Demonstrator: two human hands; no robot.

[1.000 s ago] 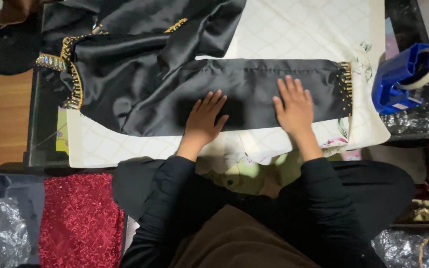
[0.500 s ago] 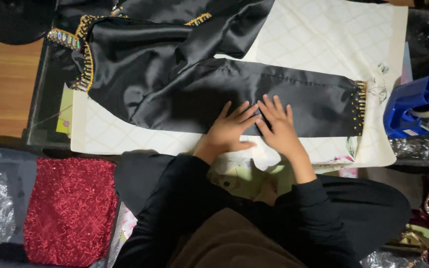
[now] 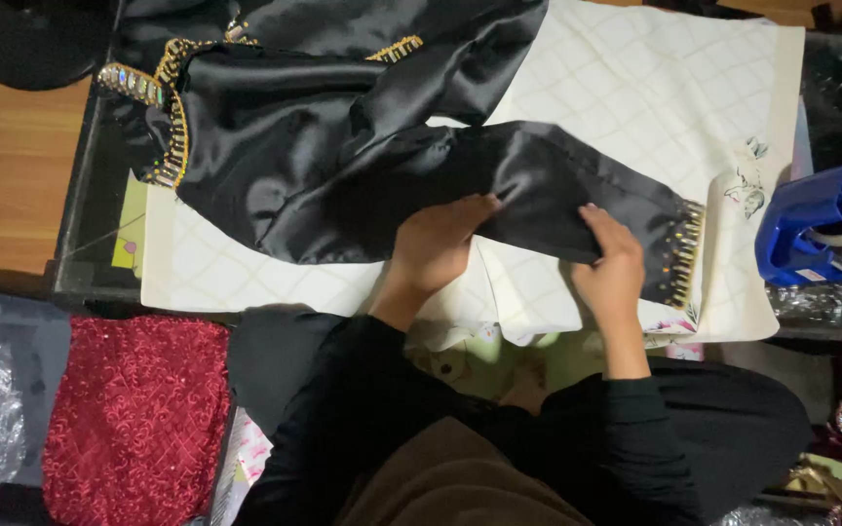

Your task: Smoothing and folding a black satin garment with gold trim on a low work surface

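Both palms pressed flat before; now my left hand (image 3: 433, 245) and right hand (image 3: 611, 268) grip the black sleeve's (image 3: 538, 185) near edge, lifted above the white cloth (image 3: 635, 88).

Garment (image 3: 324, 146) on the cloth (image 3: 655, 88), tape dispenser (image 3: 821, 219) at right.

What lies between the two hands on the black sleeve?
In the head view, only lifted black sleeve fabric spans between the left hand and right hand.
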